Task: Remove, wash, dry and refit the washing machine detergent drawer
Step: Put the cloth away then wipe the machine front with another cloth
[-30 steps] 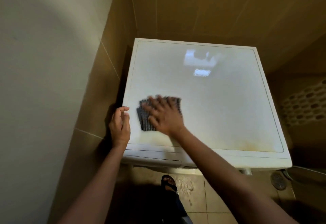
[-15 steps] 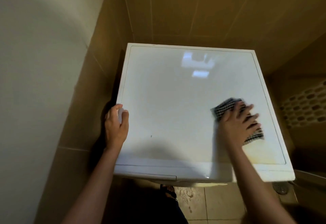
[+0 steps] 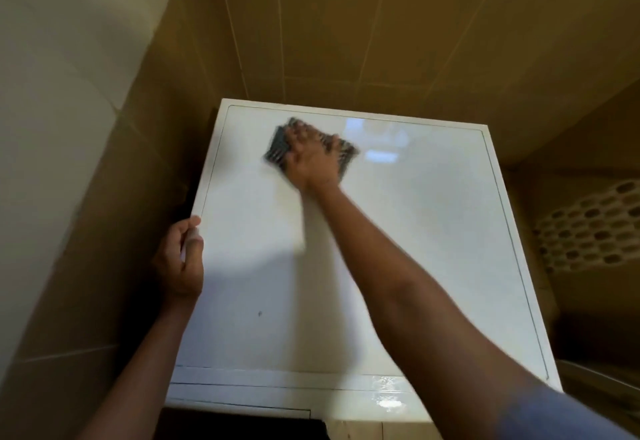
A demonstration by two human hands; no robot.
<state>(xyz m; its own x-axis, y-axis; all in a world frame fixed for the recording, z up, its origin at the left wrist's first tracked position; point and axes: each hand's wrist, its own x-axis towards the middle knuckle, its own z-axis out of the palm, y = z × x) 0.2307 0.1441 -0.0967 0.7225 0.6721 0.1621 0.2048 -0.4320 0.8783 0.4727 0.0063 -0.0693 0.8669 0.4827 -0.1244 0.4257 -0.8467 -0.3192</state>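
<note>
The white washing machine [image 3: 415, 249] fills the middle of the view, seen from above. My right hand [image 3: 313, 159] presses flat, fingers spread, on a dark checked cloth [image 3: 277, 149] near the back left of the machine's top; the hand and cloth are blurred. My left hand [image 3: 181, 263] grips the left edge of the top, thumb on the surface and fingers curled over the side. The detergent drawer front [image 3: 239, 396] shows as a closed panel at the near left edge of the machine.
Beige tiled walls [image 3: 346, 24] close in behind and to the left, leaving a narrow dark gap beside the machine. A perforated laundry basket [image 3: 588, 228] stands on the right. Floor tiles [image 3: 374, 431] show below the front edge.
My right hand has swept the cloth from the near left to the right side, then up to the back left of the top. My left hand stays on the left edge.
</note>
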